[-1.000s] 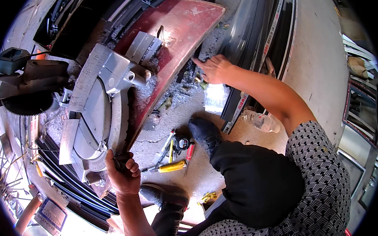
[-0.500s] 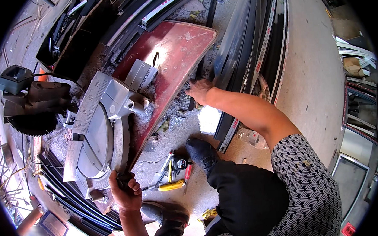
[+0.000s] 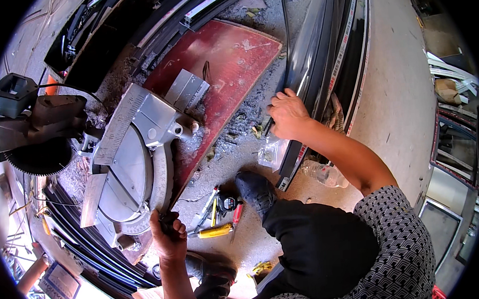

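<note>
My left hand is closed round the black handle at the front of a silver mitre saw, next to its scaled turntable. Farther right, my right hand grips a long thin black strip, which runs away from me past the red board; its near end shows just below my fingers. Beside that hand lies a bundle of dark profiles, some wrapped in clear film. The saw's toothed blade and motor head are tilted over to the left.
A red board littered with metal shavings lies beyond the saw. Near my shoe are a yellow-handled tool, a tape measure and a red screwdriver. A clear plastic bottle lies right of the bundle. Another person's arm shows lower left.
My right hand has moved right with the black strip, away from the red board's edge toward the profile bundle. My left hand stays on the saw handle.
</note>
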Motion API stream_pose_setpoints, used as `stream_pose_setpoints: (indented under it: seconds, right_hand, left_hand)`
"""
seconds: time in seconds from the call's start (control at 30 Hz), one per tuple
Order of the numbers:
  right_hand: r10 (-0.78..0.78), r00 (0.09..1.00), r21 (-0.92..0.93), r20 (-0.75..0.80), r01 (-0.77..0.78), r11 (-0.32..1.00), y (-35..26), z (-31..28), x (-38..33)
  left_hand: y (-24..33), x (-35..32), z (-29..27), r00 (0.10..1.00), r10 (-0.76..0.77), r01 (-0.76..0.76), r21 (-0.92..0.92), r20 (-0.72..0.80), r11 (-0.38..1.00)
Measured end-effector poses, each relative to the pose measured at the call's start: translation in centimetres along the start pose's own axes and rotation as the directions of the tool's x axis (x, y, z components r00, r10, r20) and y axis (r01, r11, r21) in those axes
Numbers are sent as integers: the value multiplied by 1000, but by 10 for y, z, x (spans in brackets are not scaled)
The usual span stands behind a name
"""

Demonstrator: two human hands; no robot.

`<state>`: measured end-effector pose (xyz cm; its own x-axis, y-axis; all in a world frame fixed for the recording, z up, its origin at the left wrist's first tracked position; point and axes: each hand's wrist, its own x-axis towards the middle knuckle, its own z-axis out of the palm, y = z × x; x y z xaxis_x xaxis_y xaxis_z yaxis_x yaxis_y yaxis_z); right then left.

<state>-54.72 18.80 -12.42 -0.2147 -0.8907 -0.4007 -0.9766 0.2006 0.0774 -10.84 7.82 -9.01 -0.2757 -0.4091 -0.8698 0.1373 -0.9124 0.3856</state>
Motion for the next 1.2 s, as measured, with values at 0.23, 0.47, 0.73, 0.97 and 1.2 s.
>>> stream_pose_setpoints:
  seconds: [0.23, 0.47, 0.73, 0.97, 1.2]
  right_hand:
    - [44, 995, 57, -84, -40, 998, 0, -22, -2]
    - [-114, 944, 90, -308, 148, 985, -1, -32, 11]
    - [-156, 955, 206, -253, 211, 956, -12, -56, 18]
    - [-202, 968, 270, -150, 237, 933, -11, -65, 31]
    - [-99, 942, 386, -322, 226, 894, -12, -63, 57]
  left_hand:
    - [-19, 19, -10, 999, -28, 28, -13, -41, 1000]
    - [-36, 51, -23, 995, -103, 104, -79, 11, 991]
    - [-27, 47, -14, 992, -126, 127, 91, -25, 988]
    - [-35, 49, -16, 998, -53, 50, 71, 42, 996]
    - [-40, 48, -11, 999, -39, 41, 149, -13, 988]
